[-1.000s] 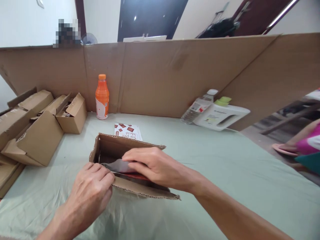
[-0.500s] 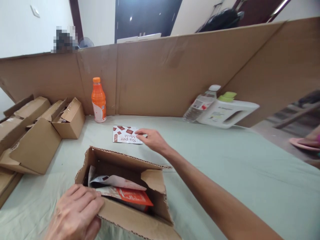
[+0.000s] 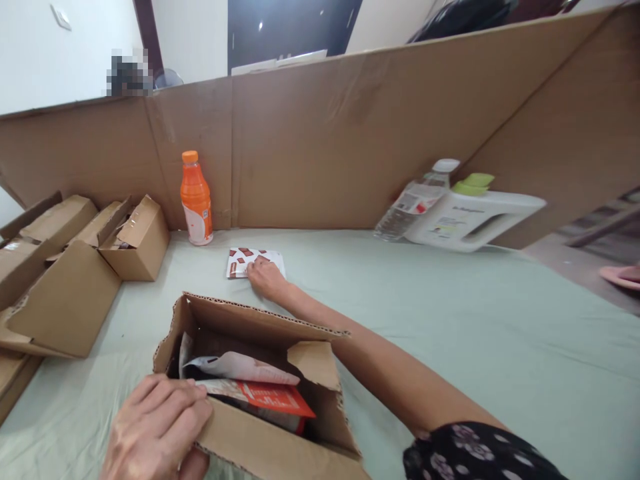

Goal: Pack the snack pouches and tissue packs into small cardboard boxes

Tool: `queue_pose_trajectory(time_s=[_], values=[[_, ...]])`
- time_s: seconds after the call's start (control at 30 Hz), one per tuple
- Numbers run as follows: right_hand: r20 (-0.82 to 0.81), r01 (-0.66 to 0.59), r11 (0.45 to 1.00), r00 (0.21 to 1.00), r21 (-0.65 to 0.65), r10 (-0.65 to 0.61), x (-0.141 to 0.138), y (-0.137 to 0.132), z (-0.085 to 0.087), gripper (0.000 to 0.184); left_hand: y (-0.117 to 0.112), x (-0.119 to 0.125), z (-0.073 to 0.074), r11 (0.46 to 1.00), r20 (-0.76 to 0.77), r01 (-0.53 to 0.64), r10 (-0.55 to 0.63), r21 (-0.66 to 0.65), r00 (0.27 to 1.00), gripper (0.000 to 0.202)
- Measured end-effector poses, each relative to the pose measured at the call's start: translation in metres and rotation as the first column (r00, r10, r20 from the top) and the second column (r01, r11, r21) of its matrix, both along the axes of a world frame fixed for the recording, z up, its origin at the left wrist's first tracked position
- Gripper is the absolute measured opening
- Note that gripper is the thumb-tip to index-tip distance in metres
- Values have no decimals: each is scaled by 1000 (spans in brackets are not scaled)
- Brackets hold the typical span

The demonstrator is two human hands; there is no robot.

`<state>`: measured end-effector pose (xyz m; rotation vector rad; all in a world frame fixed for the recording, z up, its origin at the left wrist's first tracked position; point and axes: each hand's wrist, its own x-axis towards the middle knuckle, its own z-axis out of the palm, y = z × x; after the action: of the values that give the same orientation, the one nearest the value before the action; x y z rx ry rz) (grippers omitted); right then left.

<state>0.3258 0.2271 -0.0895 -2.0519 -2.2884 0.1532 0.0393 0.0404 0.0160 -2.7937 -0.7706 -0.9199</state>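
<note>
My left hand [image 3: 157,427] is closed over the near left corner of an open cardboard box [image 3: 280,443], with the fingers at its rim and the thumb outside. Inside the box stand a pale packet [image 3: 245,367] and a red-and-white packet [image 3: 275,398], leaning against each other. Beyond the box, a white "Super Meal" packet [image 3: 239,261] printed with brown squares lies on the cloth. My right hand [image 3: 267,277] reaches past the box's far side and has its curled fingers on the packet's near edge. The hand covers part of the print, and the thumb is hidden.
An orange bottle [image 3: 196,200] stands against the cardboard wall [image 3: 310,147]. Further right, a clear bottle [image 3: 413,208] leans by a white jug [image 3: 450,223] with a green cap. Several cardboard boxes [image 3: 75,297] crowd the left. A person's head [image 3: 129,75] shows behind the wall.
My right hand has moved left from the white packet's right edge to its near edge, with fingers now curled over it. The left hand still holds the box. The view has shifted slightly.
</note>
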Motion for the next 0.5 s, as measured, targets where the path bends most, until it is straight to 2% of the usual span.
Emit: queue_pose_trajectory(time_s=[0.13, 0.3, 0.43, 0.5], values=[[-24, 52, 997, 998, 51, -51, -3, -5, 2, 31, -5, 4, -1, 999, 63, -12, 14, -31, 998, 28], [-162, 205, 974, 969, 96, -188, 20, -21, 15, 27, -9, 7, -2, 995, 95, -26, 35, -92, 995, 24], [-327, 307, 942, 911, 131, -252, 45, -56, 40, 27, -10, 3, 3, 992, -11, -97, 97, -83, 995, 29], [-545, 336, 919, 820, 205, -178, 56, -82, 60, 25, -11, 1, 8, 988, -103, -127, 118, -86, 988, 31]])
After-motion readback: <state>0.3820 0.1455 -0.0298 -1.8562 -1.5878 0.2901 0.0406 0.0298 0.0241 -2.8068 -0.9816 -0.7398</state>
